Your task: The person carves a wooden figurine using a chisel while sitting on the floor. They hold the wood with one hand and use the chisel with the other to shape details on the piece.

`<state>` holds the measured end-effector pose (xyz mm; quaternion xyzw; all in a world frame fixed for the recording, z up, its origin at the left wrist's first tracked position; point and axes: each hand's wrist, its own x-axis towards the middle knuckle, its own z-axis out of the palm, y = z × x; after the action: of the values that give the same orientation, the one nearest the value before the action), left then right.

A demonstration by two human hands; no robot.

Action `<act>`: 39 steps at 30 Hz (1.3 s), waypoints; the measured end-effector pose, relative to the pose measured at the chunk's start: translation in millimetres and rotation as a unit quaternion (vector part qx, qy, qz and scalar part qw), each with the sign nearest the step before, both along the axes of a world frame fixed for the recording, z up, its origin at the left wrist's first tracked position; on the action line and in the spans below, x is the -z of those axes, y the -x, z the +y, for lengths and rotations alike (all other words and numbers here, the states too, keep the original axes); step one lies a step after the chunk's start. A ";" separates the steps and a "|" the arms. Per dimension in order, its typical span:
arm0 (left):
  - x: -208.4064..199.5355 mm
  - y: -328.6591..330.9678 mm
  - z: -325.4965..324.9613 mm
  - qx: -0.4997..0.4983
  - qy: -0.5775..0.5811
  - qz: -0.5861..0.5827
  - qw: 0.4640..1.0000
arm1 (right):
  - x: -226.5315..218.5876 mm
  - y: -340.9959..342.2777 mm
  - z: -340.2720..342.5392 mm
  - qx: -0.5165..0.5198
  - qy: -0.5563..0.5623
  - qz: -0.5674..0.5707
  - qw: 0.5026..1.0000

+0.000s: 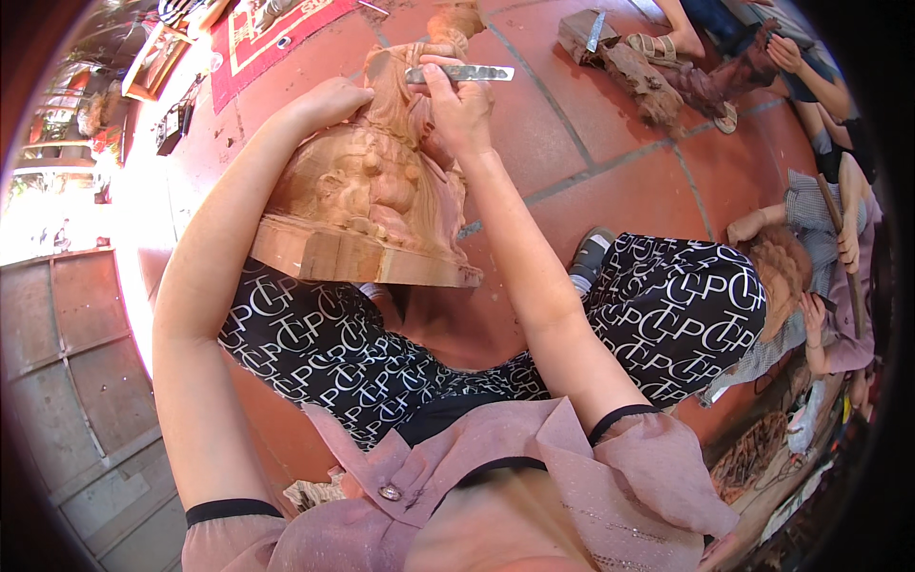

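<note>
A reddish-brown wooden carving (381, 181) of a draped figure stands tilted in front of me. Its flat, pale base (353, 257) is toward me, by my legs, and its narrower top points away. My left hand (334, 101) is curled around the carving's left side, with some fingertips hidden behind the wood. Between the thumb and fingers of my right hand (459, 107) is a flat metal blade (481, 73), grey and mottled, pointing right. It lies across the upper part of the figure; whether its edge touches the wood I cannot tell.
Red floor tiles (534, 114) surround the carving. A red patterned rug (257, 48) lies at the far left. At the far right another person's hand (785, 53) is on a dark carved piece (734, 81), near a rough wood block (648, 95). More people sit along the right side.
</note>
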<state>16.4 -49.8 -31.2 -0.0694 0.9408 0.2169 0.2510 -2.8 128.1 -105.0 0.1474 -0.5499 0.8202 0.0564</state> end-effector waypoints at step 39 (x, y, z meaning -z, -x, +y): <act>-15.6 -2.6 6.8 -0.035 -0.008 -0.018 0.999 | 17.7 -13.7 8.4 -0.081 0.214 -0.191 0.955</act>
<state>19.0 -43.0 -15.7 -0.1038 0.9314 0.2314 0.2609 10.9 136.5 -122.6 0.0165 -0.3483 0.9333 -0.0858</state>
